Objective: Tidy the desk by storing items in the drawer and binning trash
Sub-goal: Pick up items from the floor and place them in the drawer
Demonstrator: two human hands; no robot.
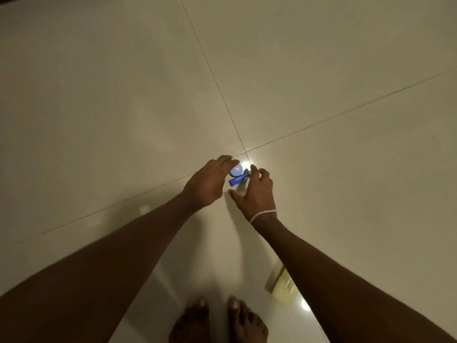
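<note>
A small round blue tin [236, 169] and a blue tube [238, 180] lie side by side on the pale tiled floor [321, 95]. My left hand [206, 184] hovers just left of the tin, fingers spread, its fingertips over the tin's edge. My right hand [257, 194], with a silver bracelet on the wrist, curves around the tube from the right. Its fingertips reach the tube's far end and its thumb sits below the near end. Neither object is lifted.
A pale yellow jar [282, 285] stands on the floor at lower right, partly hidden behind my right forearm. My bare feet [217, 323] are at the bottom edge. Tile seams cross just beyond the items, beside a bright light glare.
</note>
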